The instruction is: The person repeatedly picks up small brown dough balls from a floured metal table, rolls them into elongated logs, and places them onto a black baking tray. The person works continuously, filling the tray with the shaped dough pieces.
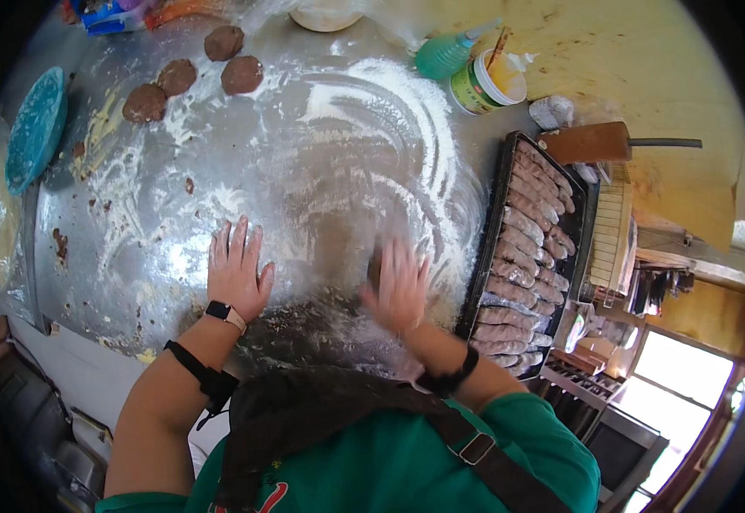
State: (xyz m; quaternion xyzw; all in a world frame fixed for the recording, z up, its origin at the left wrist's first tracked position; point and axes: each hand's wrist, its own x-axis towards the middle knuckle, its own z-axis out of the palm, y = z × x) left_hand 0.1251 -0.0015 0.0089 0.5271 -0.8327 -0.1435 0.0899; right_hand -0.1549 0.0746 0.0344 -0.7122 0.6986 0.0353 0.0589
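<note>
My left hand (238, 276) lies palm down on the floured metal worktop (270, 134), fingers spread and nothing in them. Right of it, my right hand (399, 285) is blurred, flat and palm down over the flour. A small dark piece (375, 261), probably brown dough, shows at this hand's left edge; the palm hides the rest, so I cannot tell whether it is gripped. Four-sided black tray (472, 292) stands to the right, filled with rows of floured brown dough rolls (513, 276). Several round brown dough balls (242, 75) sit at the far left.
A teal plastic basin (36, 131) leans at the left edge. Behind the tray are a green bottle (442, 59), an open tub (475, 83) with a yellow content, and a brown block-shaped tool (587, 142) with a dark handle. Dough scraps (60, 247) dot the left.
</note>
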